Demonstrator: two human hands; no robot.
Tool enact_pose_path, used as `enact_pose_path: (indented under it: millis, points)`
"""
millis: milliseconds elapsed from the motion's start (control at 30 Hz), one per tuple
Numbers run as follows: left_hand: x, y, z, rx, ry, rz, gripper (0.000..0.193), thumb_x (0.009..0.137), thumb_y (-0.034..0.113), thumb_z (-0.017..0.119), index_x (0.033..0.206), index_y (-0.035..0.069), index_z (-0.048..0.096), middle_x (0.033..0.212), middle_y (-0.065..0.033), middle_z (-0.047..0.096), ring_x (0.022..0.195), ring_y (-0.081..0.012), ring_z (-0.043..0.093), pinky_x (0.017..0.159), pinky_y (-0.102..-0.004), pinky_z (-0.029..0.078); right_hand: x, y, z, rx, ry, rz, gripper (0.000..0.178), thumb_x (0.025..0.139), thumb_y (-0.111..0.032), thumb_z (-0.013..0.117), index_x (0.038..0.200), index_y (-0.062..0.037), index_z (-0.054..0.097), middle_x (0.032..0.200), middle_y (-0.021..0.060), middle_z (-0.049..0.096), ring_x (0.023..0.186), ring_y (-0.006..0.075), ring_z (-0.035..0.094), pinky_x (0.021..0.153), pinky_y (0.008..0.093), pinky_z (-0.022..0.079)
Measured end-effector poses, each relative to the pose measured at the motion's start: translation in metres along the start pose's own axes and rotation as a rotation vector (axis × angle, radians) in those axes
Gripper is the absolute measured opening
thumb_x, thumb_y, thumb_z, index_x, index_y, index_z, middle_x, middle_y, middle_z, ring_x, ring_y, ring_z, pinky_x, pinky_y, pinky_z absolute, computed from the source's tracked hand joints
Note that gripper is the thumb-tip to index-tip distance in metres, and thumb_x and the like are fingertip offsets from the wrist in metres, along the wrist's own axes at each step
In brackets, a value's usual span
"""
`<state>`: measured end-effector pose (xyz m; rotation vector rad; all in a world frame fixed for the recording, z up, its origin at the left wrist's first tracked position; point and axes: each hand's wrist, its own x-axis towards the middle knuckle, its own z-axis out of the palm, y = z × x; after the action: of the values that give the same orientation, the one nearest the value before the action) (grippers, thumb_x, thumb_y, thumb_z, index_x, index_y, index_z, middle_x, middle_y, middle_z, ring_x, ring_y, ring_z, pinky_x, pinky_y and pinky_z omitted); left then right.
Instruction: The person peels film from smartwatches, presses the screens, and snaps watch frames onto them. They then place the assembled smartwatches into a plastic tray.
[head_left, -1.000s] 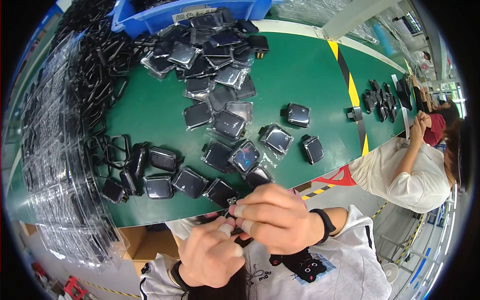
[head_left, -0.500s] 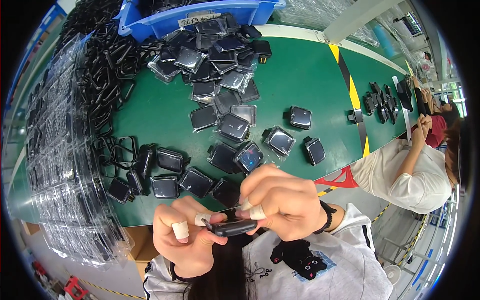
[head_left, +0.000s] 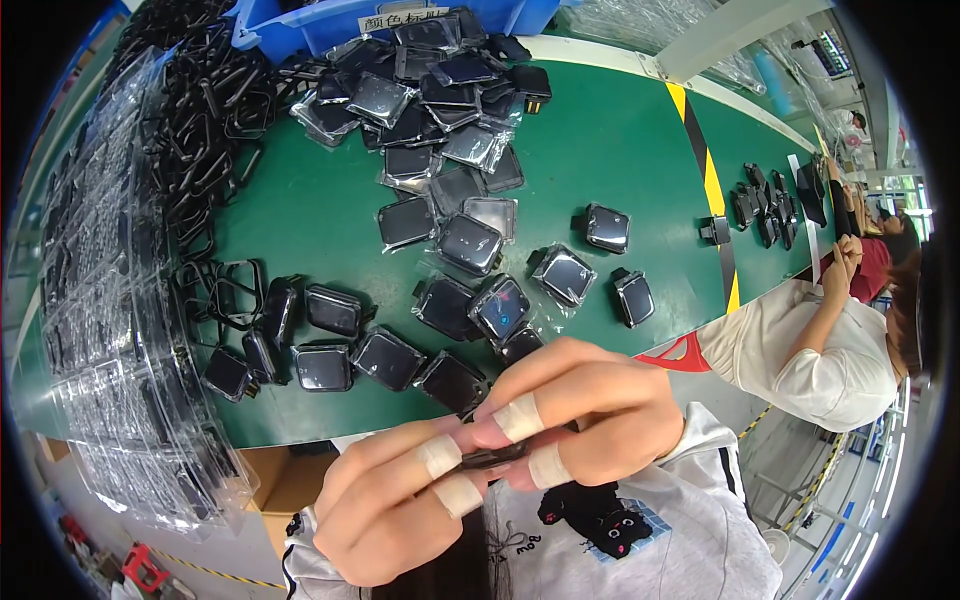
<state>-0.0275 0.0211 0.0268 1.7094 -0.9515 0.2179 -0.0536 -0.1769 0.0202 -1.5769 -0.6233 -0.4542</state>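
Note:
A black smartwatch case [head_left: 494, 457] is pinched between my two hands, close to my chest at the table's near edge. My left hand [head_left: 385, 500] has its fingers closed on one end, with tape strips on two fingers. On the other end my right hand [head_left: 605, 410] is closed too, its thumb and taped fingers pressing the case. Most of it is hidden behind fingers. Just beyond lie several square watch bodies with dark screens [head_left: 390, 358], one showing a small coloured pattern [head_left: 500, 309].
Film-wrapped screens [head_left: 380, 98] are piled before a blue bin [head_left: 300, 38]. Black frames [head_left: 215, 110] heap up beside clear plastic trays [head_left: 110, 300] on the left. Rightward are striped tape [head_left: 709, 178], small black parts [head_left: 766, 212] and a seated co-worker [head_left: 835, 360].
Both hands have drawn together and their fingers have closed over the watch case, which shows less than before. The view has shifted slightly. The parts on the table look unmoved.

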Motion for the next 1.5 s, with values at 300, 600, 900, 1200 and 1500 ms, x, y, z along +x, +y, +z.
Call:
enact_pose_path:
  millis: [300,600,900,1200,1500]
  points:
    - [-0.002,0.003,0.002,0.102,-0.058,0.004,0.04,0.065,-0.015,0.062,0.096,0.01,0.057,0.103,-0.0121,0.059,0.083,-0.0325,0.064,0.061,-0.0358,0.055,-0.004,0.004,0.001,0.078,0.0,0.025,0.014,0.071,0.006,0.075,0.077,0.0023,0.063,0.101,0.0211,0.064,0.084,0.0347,0.066,0.065,0.0386,0.058]
    - [-0.004,-0.006,0.024,-0.03,0.088,0.083,0.021,0.058,-0.002,0.074,0.074,-0.003,0.06,0.084,-0.0179,0.063,0.071,-0.0327,0.067,0.055,-0.0346,0.056,-0.019,0.0,-0.001,-0.124,0.014,-0.007,0.017,0.077,0.0,0.07,0.083,-0.0016,0.054,0.093,0.0164,0.063,0.078,0.032,0.064,0.062,0.0417,0.053]
    - [-0.03,-0.02,-0.008,-0.794,0.436,-0.678,0.031,0.096,0.021,0.054,0.118,-0.001,0.05,0.107,-0.012,0.044,0.081,-0.0228,0.06,0.077,-0.0352,0.049,-0.027,-0.035,-0.046,-1.113,-0.059,0.761,0.044,0.072,-0.002,0.073,0.113,-0.0048,0.056,0.117,0.0149,0.042,0.1,0.0318,0.049,0.086,0.0391,0.043]
    - [-0.012,-0.001,0.04,0.57,-0.224,-0.342,0.058,0.07,0.034,0.079,0.116,0.005,0.059,0.111,-0.0163,0.047,0.092,-0.0326,0.047,0.077,-0.0383,0.045,-0.039,-0.021,-0.04,-0.968,-0.018,0.683,0.043,0.074,0.021,0.052,0.11,-0.0034,0.051,0.11,0.0169,0.042,0.097,0.0315,0.053,0.081,0.0368,0.046]
    - [-0.032,-0.024,0.047,0.576,-0.206,-0.157,0.057,0.068,0.008,0.077,0.117,-0.002,0.05,0.115,-0.0194,0.044,0.101,-0.039,0.046,0.085,-0.0478,0.042,-0.022,-0.014,0.008,-0.958,-0.32,0.516,0.049,0.074,-0.01,0.072,0.114,0.0052,0.048,0.114,0.0241,0.041,0.096,0.0409,0.046,0.086,0.0449,0.044]
